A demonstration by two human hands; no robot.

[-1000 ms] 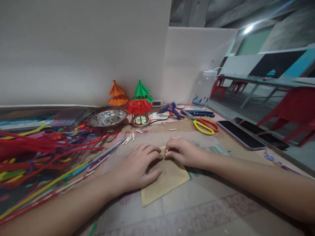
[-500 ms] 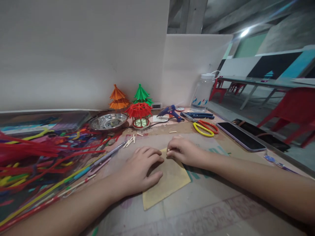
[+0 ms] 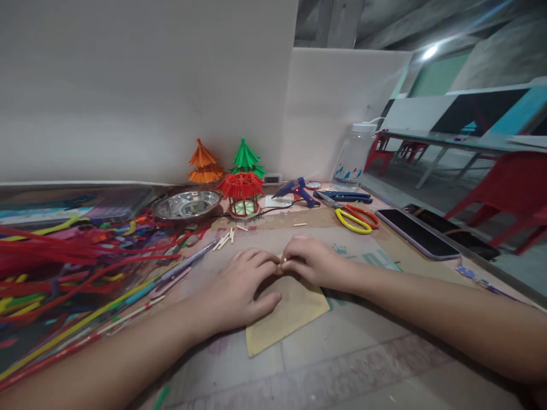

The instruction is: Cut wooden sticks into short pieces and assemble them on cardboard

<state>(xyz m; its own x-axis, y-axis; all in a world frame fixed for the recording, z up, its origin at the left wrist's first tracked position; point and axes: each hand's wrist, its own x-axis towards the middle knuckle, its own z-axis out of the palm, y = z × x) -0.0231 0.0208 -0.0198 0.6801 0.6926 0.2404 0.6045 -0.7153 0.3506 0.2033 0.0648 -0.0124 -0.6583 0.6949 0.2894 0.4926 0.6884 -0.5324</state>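
Observation:
My left hand [image 3: 245, 287] rests on the left edge of a square tan sheet [image 3: 294, 313] that looks like sandpaper. Its fingers are stretched out and the thumb stands apart. At the sheet's far corner, my right hand [image 3: 310, 261] pinches a short pale wooden stick [image 3: 285, 260], of which just the end shows. The right fingertips are close against the left index fingertip; whether they touch is hard to tell. Several similar cut sticks [image 3: 223, 241] lie loose beyond the left hand.
Scissors [image 3: 352, 219], a blue glue gun [image 3: 299, 191] and a phone [image 3: 419, 233] lie at the back right. A red-roofed miniature pavilion [image 3: 243, 196] stands behind the hands, beside a metal dish [image 3: 186, 206]. Coloured pipe cleaners [image 3: 47, 253] crowd the left. A water bottle [image 3: 352, 156] stands behind.
My right hand has moved slightly left with the small stick, closing the gap to the left fingertips. My left hand stays in nearly the same place on the sheet.

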